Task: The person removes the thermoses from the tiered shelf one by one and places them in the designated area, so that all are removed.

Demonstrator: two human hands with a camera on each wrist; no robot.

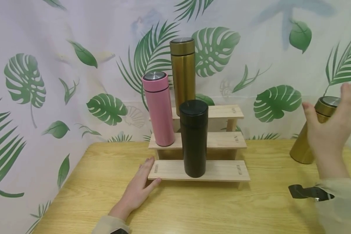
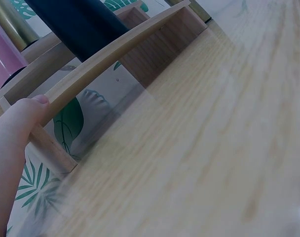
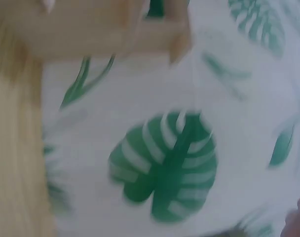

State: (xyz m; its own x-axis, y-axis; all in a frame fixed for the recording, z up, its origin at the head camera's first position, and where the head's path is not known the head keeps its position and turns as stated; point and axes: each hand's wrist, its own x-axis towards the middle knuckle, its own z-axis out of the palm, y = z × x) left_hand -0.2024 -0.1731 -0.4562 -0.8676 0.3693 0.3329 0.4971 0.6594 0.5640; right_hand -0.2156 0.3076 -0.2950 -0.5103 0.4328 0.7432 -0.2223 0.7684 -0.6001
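My left hand (image 1: 137, 188) holds the left end of the lowest shelf of a three-step wooden stand (image 1: 222, 167). Its thumb (image 2: 34, 106) lies on the front edge of the board. On that shelf stands a black thermos bottle (image 1: 194, 139). One step up, at the left, is a pink thermos bottle (image 1: 159, 110); a gold thermos bottle (image 1: 183, 73) occupies the top step. Over at the right, my right hand (image 1: 330, 136) is raised with thumb and fingers spread. It overlaps a second gold thermos bottle (image 1: 302, 146) on the table, partly hiding it.
A yellowish wood-grain table (image 1: 84, 198) carries everything. Behind it hangs a white cloth (image 1: 117, 39) printed with green leaves. A black strap (image 1: 307, 192) circles the right wrist. Blur softens the right wrist view.
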